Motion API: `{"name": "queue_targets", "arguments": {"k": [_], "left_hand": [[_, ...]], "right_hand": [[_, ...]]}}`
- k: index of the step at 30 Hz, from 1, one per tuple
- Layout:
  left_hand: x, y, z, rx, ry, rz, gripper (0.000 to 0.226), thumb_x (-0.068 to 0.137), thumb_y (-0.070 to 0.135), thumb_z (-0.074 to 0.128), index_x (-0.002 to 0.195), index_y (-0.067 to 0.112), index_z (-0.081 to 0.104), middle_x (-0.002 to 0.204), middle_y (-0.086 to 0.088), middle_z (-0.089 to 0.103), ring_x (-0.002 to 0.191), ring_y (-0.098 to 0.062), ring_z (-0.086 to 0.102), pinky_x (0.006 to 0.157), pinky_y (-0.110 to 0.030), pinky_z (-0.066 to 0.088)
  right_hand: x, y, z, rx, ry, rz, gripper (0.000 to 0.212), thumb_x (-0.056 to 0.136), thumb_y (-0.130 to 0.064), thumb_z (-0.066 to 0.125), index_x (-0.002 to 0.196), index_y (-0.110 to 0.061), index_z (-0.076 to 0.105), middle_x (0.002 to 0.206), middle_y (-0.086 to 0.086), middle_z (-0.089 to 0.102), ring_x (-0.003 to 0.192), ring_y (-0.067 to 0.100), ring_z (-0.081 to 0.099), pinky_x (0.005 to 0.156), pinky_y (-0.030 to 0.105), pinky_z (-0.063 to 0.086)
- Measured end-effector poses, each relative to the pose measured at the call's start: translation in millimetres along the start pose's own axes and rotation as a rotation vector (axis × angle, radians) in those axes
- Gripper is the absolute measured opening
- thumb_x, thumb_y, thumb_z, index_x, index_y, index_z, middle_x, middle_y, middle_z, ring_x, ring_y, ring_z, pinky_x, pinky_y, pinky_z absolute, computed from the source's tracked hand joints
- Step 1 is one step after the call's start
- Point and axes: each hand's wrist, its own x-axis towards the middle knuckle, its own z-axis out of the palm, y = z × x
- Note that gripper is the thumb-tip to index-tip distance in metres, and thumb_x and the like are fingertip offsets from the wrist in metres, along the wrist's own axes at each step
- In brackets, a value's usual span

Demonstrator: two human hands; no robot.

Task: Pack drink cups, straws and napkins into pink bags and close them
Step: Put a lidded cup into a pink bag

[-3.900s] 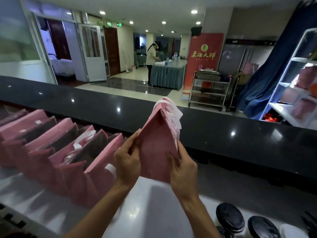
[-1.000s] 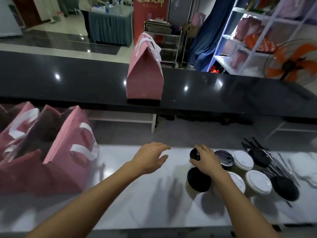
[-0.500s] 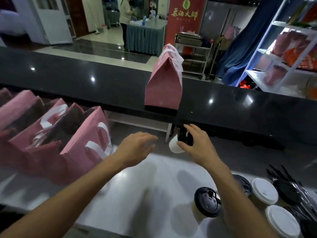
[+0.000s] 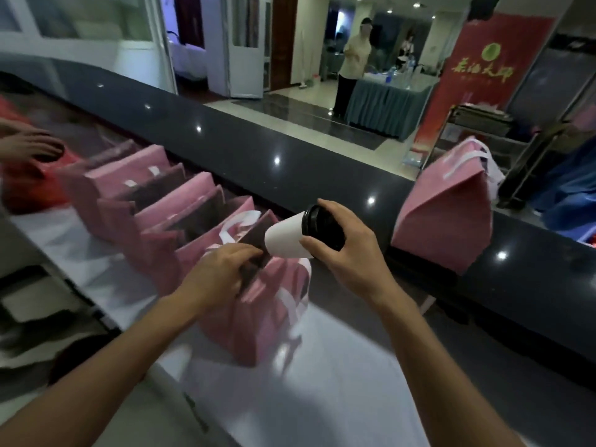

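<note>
My right hand (image 4: 346, 253) grips a white paper cup (image 4: 285, 235) with a black lid, tilted so its base points left toward the mouth of the nearest open pink bag (image 4: 258, 311). My left hand (image 4: 219, 272) holds the near rim of that bag, fingers curled over its dark inner edge. The bag stands on the white worktop (image 4: 338, 382) and has white handles. A closed pink bag (image 4: 448, 214) stands on the black counter ledge (image 4: 258, 146) at the right.
A row of several open pink bags (image 4: 151, 195) runs back to the left of the nearest one. Another person's hand (image 4: 29, 146) rests near a red bag at the far left. A person stands by a draped table (image 4: 387, 104) beyond the counter.
My view swung left to the row of bags. My right hand carried the cup from the right over to the nearest bag, and my left hand took hold of that bag's rim.
</note>
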Motion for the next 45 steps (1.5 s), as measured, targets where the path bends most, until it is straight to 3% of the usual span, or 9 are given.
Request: {"name": "queue_targets", "arguments": {"k": [3,7,11,15,22,32,35,39,45], "left_hand": [[-13.1,-21.2,6.4,0.066,-0.062,0.016,0.021,0.092,0.032,0.055,0.101,0.026,0.073,0.097,0.005,0.074,0.087,-0.023,0.068,0.079,-0.036,0.052],[-31.1,-38.1,15.4,0.128,-0.07,0.081,0.028,0.095,0.041,0.05,0.086,0.029,0.073,0.079,0.012,0.069,0.08,-0.013,0.065,0.106,-0.047,0.042],[-43.8,-40.4,7.0,0.131,-0.013,0.123,0.031,0.093,0.046,0.057,0.07,0.028,0.07,0.064,0.012,0.062,0.068,-0.011,0.06,0.112,-0.056,0.034],[-52.6,-41.8,-3.7,0.098,-0.024,0.156,0.033,0.09,0.05,0.06,0.07,0.027,0.073,0.059,0.011,0.061,0.065,-0.011,0.059,0.115,-0.061,0.028],[-60.4,-45.9,-12.5,0.095,-0.088,0.193,0.034,0.086,0.053,0.062,0.067,0.027,0.073,0.058,0.011,0.057,0.067,-0.01,0.059,0.115,-0.063,0.028],[-59.1,-54.4,-6.7,0.071,-0.087,0.194,0.037,0.087,0.051,0.059,0.062,0.026,0.07,0.055,0.011,0.054,0.064,-0.01,0.058,0.117,-0.065,0.023],[-59.6,-55.5,-6.5,0.074,-0.097,0.204,0.038,0.087,0.053,0.057,0.061,0.027,0.069,0.055,0.013,0.053,0.064,-0.009,0.059,0.117,-0.066,0.021],[-60.6,-56.5,-7.4,0.063,-0.106,0.217,0.038,0.086,0.051,0.059,0.059,0.027,0.067,0.055,0.013,0.054,0.065,-0.009,0.059,0.117,-0.067,0.021],[-62.6,-57.5,-8.7,0.069,-0.131,0.225,0.04,0.087,0.053,0.057,0.058,0.028,0.067,0.054,0.016,0.053,0.067,-0.003,0.058,0.116,-0.066,0.026]], "right_hand": [[27.2,-10.6,34.8,-0.04,-0.102,-0.013,0.07,0.085,-0.04,0.077,0.146,-0.025,0.048,0.145,-0.007,0.051,0.131,0.011,0.048,0.112,0.039,0.043],[45.1,-5.0,69.0,-0.199,-0.336,-0.044,0.071,0.082,-0.049,0.073,0.146,-0.033,0.044,0.147,-0.01,0.046,0.133,0.011,0.043,0.111,0.042,0.043],[54.7,-2.2,90.3,-0.354,-0.554,-0.051,0.072,0.083,-0.052,0.072,0.147,-0.039,0.041,0.151,-0.014,0.041,0.136,0.008,0.037,0.113,0.037,0.039],[65.0,-5.8,115.9,-0.421,-0.682,-0.043,0.068,0.084,-0.046,0.075,0.144,-0.034,0.044,0.146,-0.013,0.045,0.132,0.009,0.042,0.109,0.027,0.038],[68.2,4.4,162.5,-0.566,-0.898,-0.022,0.068,0.072,-0.041,0.082,0.131,-0.032,0.049,0.131,-0.008,0.055,0.114,0.017,0.055,0.095,0.035,0.053],[64.1,6.0,187.3,-0.639,-1.034,-0.006,0.057,0.07,-0.037,0.084,0.116,-0.029,0.052,0.107,-0.007,0.058,0.089,0.015,0.052,0.076,0.033,0.051],[55.7,11.6,193.5,-0.648,-1.063,0.022,0.063,0.068,-0.036,0.084,0.122,-0.031,0.052,0.114,-0.005,0.059,0.097,0.021,0.058,0.083,0.043,0.055],[49.0,22.9,197.5,-0.634,-1.035,-0.018,0.074,0.069,-0.034,0.084,0.135,-0.026,0.05,0.131,-0.001,0.053,0.113,0.023,0.054,0.091,0.036,0.05],[32.2,23.5,206.8,-0.612,-0.931,-0.143,0.062,0.081,-0.03,0.078,0.136,-0.025,0.05,0.136,0.003,0.047,0.118,0.024,0.051,0.097,0.041,0.052]]}}
